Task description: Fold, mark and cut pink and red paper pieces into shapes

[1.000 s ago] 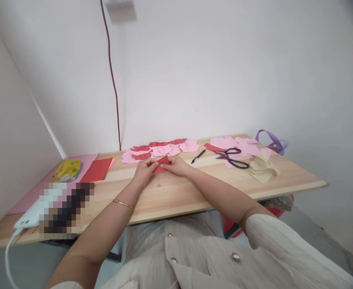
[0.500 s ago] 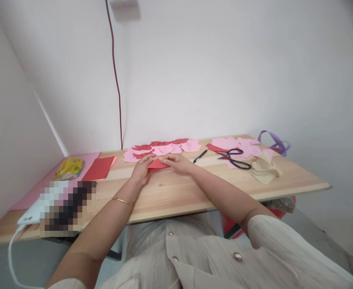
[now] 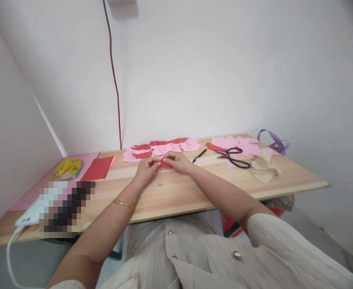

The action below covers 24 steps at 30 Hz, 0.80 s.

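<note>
Between your 2 hands sits the small red paper, your left hand and right hand each pinching an end, neither nearer. Its long axis seems crosswise, though your fingers mask much. Cut paper pieces lie just beyond; rightward, the pen, then scissors.

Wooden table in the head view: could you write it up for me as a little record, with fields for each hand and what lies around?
Surface: pale wooden table
Left hand: pinches a small red paper
Right hand: pinches the same paper
Beyond the hands: cut pink and red pieces
Right side: pen, black-handled scissors, pink scraps, crumpled beige sheet
Left side: red paper stack, yellow packet
</note>
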Motion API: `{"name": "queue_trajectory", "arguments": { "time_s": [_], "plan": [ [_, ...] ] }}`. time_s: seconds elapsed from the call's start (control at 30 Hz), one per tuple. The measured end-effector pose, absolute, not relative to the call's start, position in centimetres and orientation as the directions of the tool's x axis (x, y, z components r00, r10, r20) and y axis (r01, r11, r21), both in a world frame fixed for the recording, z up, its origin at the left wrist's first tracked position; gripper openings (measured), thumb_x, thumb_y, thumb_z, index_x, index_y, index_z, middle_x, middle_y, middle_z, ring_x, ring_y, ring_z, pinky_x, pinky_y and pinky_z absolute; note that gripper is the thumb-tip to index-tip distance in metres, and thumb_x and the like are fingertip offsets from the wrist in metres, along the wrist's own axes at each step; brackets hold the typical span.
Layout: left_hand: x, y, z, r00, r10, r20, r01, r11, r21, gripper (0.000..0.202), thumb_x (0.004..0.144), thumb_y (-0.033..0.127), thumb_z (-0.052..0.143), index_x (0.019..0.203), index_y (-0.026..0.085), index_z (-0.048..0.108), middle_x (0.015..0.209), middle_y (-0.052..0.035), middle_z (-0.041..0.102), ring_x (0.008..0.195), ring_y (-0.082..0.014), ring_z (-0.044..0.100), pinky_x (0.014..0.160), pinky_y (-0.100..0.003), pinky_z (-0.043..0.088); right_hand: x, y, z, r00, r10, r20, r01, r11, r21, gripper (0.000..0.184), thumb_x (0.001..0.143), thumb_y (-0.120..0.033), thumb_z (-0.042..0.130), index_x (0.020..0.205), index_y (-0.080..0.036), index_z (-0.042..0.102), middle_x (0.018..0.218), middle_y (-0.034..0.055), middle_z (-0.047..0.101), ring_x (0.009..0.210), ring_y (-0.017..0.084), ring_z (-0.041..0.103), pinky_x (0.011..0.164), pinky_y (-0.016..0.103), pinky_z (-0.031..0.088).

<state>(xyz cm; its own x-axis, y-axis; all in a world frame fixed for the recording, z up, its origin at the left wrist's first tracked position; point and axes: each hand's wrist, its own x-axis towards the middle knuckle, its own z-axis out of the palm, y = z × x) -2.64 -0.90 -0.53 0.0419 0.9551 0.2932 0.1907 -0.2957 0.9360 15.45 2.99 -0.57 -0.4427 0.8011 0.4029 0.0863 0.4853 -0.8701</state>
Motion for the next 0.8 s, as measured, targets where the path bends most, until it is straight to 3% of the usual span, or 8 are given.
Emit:
{"name": "queue_trajectory", "arguments": {
  "time_s": [0.1, 0.23, 0.8],
  "plan": [
    [-2.7, -0.8, -0.7, 0.027, 0.963, 0.268, 0.112, -0.270, 0.956, 0.025, 0.064, 0.030, 0.075, 0.085, 0.017, 0.069, 0.065, 0.0000, 0.063, 0.058, -0.0114, 0.055, 0.058, -0.023, 0.044, 15.5, 3.5, -0.8, -0.386, 0.827, 0.409, 0.013, 0.448, -0.894, 0.024, 0.076, -0.042, 0.061, 0.078, -0.018, 0.062, 0.074, -0.0002, 0.060, 0.069, 0.013, 0.052, 0.065, 0.025, 0.041],
    [-2.9, -0.6, -1.1, -0.012, 0.969, 0.246, 0.039, -0.245, 0.969, 0.024, 0.065, 0.034, 0.075, 0.077, 0.015, 0.066, 0.058, 0.0014, 0.059, 0.054, -0.0102, 0.052, 0.056, -0.022, 0.041, 15.5, 4.2, -1.4, -0.349, 0.850, 0.396, -0.030, 0.412, -0.911, 0.026, 0.076, -0.044, 0.062, 0.079, -0.019, 0.062, 0.075, -0.0002, 0.061, 0.071, 0.014, 0.054, 0.067, 0.026, 0.043],
    [-3.0, -0.6, -0.9, -0.038, 0.965, 0.259, 0.046, -0.257, 0.965, 0.028, 0.068, 0.041, 0.074, 0.077, 0.014, 0.069, 0.065, -0.0016, 0.065, 0.060, -0.0112, 0.057, 0.063, -0.025, 0.045, 15.6, 4.3, -1.6, -0.353, 0.848, 0.396, 0.006, 0.425, -0.905, 0.030, 0.078, -0.048, 0.060, 0.077, -0.018, 0.060, 0.071, -0.0016, 0.055, 0.068, 0.012, 0.049, 0.067, 0.025, 0.040]
  ]
}}
